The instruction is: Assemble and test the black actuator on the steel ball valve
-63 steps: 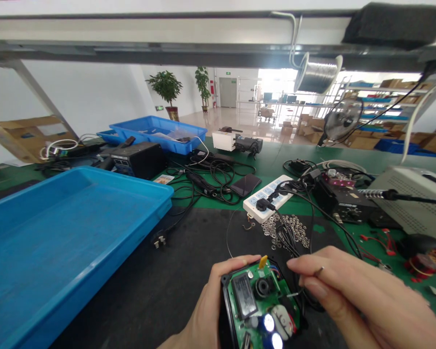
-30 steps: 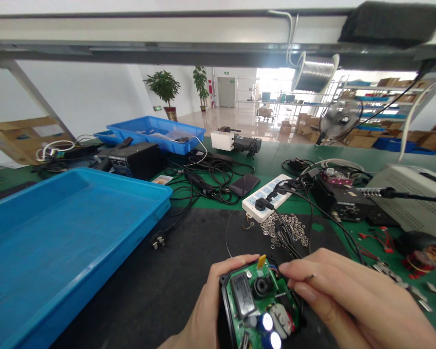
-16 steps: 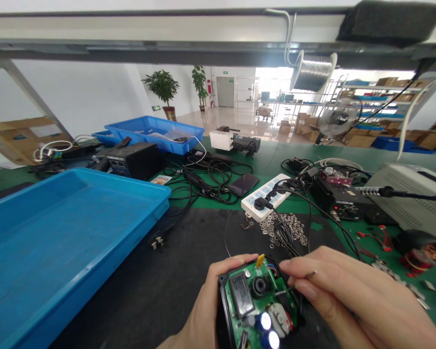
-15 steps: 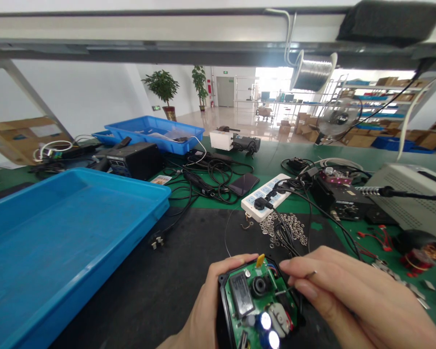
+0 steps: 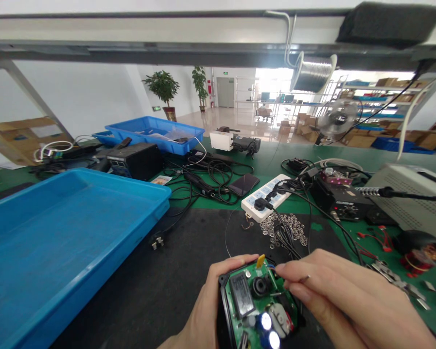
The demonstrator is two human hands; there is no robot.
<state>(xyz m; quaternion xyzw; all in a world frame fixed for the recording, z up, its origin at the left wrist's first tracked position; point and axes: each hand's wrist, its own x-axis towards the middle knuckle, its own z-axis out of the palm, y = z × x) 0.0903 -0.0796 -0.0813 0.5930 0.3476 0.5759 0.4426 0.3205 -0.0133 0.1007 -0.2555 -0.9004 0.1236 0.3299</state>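
A box (image 5: pixel 225 310) is gripped by the left hand (image 5: pixel 205 305), a rod (image 5: pixel 305 278) by the right (image 5: pixel 341 295); at one o'clock, washers (image 5: pixel 298 226) are crossed by cables (image 5: pixel 284 234).

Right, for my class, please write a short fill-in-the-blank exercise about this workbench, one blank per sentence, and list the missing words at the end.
1. The left hand holds a black housing whose circuit board is ____ in colour.
2. A thin metal rod is pinched in the ____ hand.
3. Small metal rings lie beside the power strip, whose casing is coloured ____.
4. The large blue tray lies on the picture's ____ side.

Missing words: green; right; white; left.
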